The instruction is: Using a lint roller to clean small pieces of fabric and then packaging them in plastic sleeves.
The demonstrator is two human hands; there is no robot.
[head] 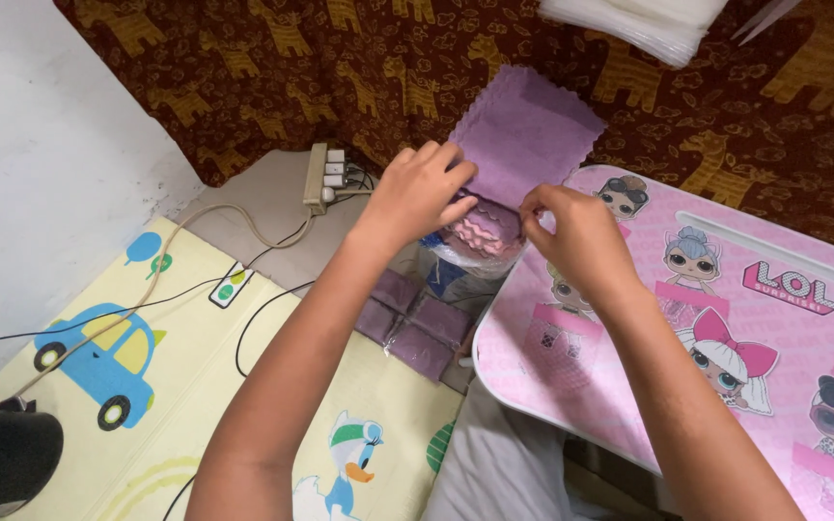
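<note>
Soft, even daylight fills the scene, moderately bright, with no hard glare. The pale wall [41, 145] at the far left is the brightest area and looks slightly washed out. The glossy pink cartoon-printed desk [774, 357] carries a faint sheen. Shadows are weak and diffuse, darkest in the gap under the desk's near edge. Focus is fairly sharp in the centre; the forearms at the near edge look stretched by wide-angle distortion.

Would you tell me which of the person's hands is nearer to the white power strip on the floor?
Left. The left hand is just right of the power strip, pinching the purple cloth; the right hand is farther right, over the pink table edge.
</note>
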